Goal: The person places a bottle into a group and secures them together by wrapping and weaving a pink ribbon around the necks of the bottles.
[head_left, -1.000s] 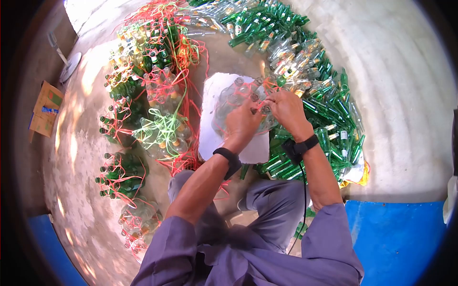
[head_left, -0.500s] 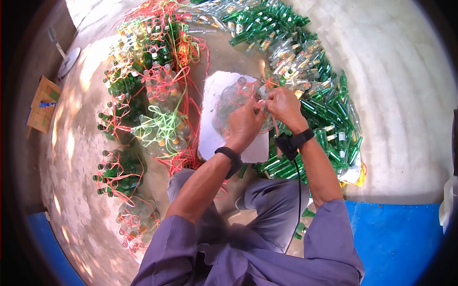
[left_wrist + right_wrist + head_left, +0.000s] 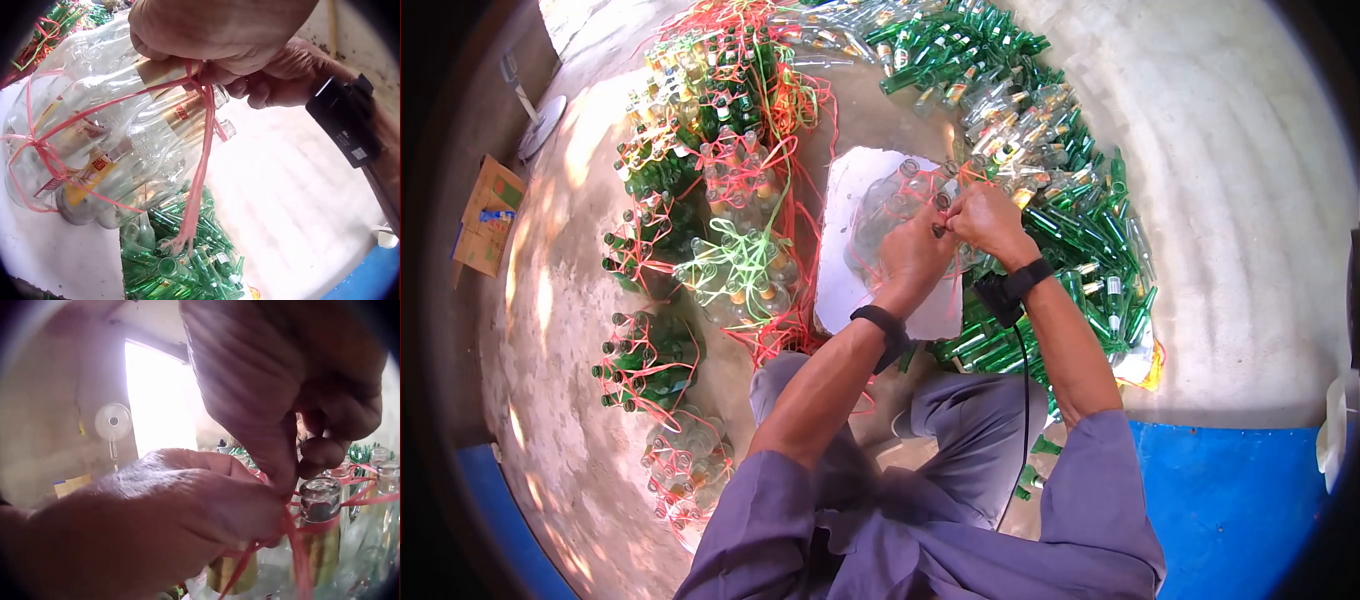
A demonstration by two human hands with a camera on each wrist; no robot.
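A bundle of clear glass bottles (image 3: 875,222) is bound with red plastic string (image 3: 112,103) and lies on a white board (image 3: 840,300). Near the bottle necks, my left hand (image 3: 912,258) pinches the string, thumb and fingers curled in. Touching it from the right, my right hand (image 3: 988,222) pinches the same string between thumb and forefinger. The right wrist view has the left hand (image 3: 162,512) below the right hand (image 3: 269,381), beside a bottle neck (image 3: 320,500) looped with string. A loose string end hangs down in the left wrist view. Fingers hide the crossing point.
Left of the board stand several tied bundles of green bottles (image 3: 650,360) and clear bottles (image 3: 685,465), with tangled red and green string (image 3: 735,262). Loose green bottles (image 3: 1090,235) are heaped on the right. A blue panel (image 3: 1230,500) lies at lower right.
My right hand has come in slightly toward the left hand, and their fingertips are now closer together. My left hand stays by the bottle necks. The bundle lies in about the same place.
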